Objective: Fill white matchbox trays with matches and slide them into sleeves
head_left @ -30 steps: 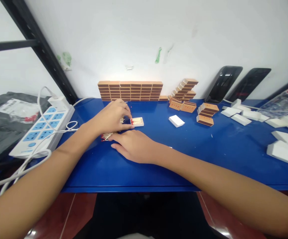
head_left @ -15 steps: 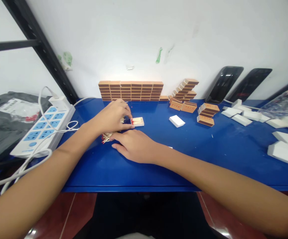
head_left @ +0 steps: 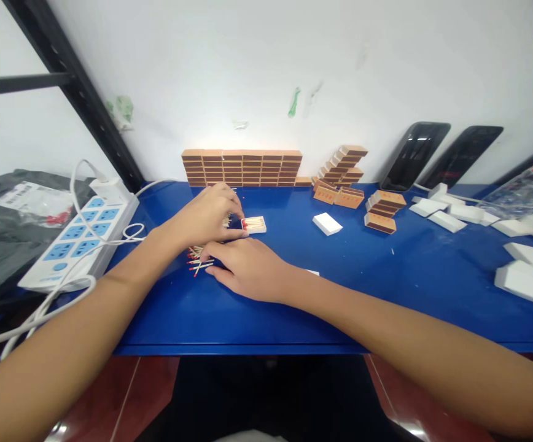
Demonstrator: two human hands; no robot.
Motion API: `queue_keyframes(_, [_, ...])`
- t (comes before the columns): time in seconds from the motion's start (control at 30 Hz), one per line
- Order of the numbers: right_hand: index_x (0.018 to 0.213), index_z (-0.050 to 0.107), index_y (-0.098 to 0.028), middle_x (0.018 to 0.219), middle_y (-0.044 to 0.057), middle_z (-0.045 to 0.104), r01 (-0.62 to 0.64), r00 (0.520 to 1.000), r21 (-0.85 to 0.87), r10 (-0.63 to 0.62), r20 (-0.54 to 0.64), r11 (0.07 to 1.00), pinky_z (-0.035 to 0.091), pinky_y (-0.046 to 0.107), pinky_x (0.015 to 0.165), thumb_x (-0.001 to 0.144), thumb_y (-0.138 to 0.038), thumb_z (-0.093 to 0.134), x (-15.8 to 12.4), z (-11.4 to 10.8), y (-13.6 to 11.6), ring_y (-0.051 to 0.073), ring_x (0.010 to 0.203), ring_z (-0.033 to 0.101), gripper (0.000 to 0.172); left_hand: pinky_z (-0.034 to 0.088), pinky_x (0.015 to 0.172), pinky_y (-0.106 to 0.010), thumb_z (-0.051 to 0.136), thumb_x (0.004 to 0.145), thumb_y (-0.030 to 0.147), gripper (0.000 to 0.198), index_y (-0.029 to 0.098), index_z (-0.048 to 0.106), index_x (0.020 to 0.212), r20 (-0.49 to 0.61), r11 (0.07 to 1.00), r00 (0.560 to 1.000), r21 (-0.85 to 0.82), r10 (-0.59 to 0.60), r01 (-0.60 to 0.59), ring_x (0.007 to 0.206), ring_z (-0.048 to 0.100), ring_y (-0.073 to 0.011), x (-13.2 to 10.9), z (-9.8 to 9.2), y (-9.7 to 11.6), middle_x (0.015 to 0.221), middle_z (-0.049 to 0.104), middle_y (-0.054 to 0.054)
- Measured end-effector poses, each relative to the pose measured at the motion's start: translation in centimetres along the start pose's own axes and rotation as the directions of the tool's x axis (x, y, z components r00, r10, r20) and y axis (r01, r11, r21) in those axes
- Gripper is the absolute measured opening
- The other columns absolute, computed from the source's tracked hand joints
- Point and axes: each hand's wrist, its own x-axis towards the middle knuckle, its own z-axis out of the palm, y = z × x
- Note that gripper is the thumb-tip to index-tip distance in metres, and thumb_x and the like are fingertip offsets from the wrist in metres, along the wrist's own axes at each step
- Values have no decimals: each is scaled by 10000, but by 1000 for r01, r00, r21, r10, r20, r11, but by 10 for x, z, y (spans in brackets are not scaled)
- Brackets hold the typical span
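My left hand point(head_left: 209, 216) rests on the blue table point(head_left: 386, 288) with its fingers curled, pinching a few matches beside an open white matchbox tray point(head_left: 254, 224) holding red-tipped matches. A loose pile of matches point(head_left: 199, 260) lies just below that hand. My right hand point(head_left: 248, 267) lies palm down next to the pile, fingertips touching the matches, fingers held together and bent.
A wall of stacked brown matchboxes point(head_left: 242, 168) stands at the back, with more loose stacks point(head_left: 344, 178) to its right. White boxes point(head_left: 326, 223) lie scattered on the right. A white power strip point(head_left: 82, 236) with cables sits left. Two dark phones point(head_left: 414, 155) lean on the wall.
My right hand has shifted slightly left toward the loose matches, and a few matches have spread out below the pile. My left hand stays in place.
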Motion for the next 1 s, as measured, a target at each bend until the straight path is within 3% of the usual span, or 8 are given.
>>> queue_keyframes(0.2, [1165, 707, -168, 1159, 93, 792, -26, 999, -17, 27, 28, 1000, 445, 338, 825, 1082, -226, 601, 0, 0, -1, 236, 1044, 707, 147, 463, 1005, -460, 796, 899, 539, 301, 247, 849, 949, 5, 1000, 1000, -9, -4, 4, 1146, 612, -313, 0, 0, 0, 1122, 774, -89])
queue_keyframes(0.37, [1305, 676, -191, 1323, 82, 771, 31, 1000, 11, -31, -6, 999, 453, 337, 867, 1086, -191, 576, -1, 3, 1, 236, 1147, 705, 240, 455, 1008, -458, 796, 904, 528, 283, 257, 854, 964, 18, 1000, 1000, -13, -13, 13, 1139, 610, -310, 0, -1, 1, 1130, 774, -85])
queue_keyframes(0.57, [1119, 686, -164, 1067, 71, 802, -22, 999, -39, 24, 40, 999, 387, 316, 738, 1104, -233, 532, 1, 3, -1, 201, 902, 702, 169, 459, 998, -465, 808, 893, 508, 257, 262, 856, 949, 14, 999, 1000, -33, -13, 13, 1125, 622, -311, 0, -1, 1, 1112, 779, -85])
queue_keyframes(0.87, [1083, 678, -152, 991, 104, 802, -84, 993, -114, 92, 67, 990, 401, 331, 715, 1116, -296, 524, -2, -2, -15, 225, 854, 722, 214, 460, 999, -454, 795, 903, 529, 291, 250, 851, 963, 22, 1000, 1000, -2, -13, 13, 1130, 612, -308, 0, -1, 0, 1123, 776, -87])
queue_keyframes(1.0, [1178, 663, -153, 1010, 109, 812, -106, 992, -143, 115, 59, 984, 416, 348, 712, 1095, -318, 563, -4, 1, -16, 261, 857, 746, 209, 455, 996, -449, 800, 899, 526, 294, 243, 850, 964, 22, 1000, 1000, -4, -12, 12, 1134, 616, -310, 0, -2, 1, 1127, 771, -92])
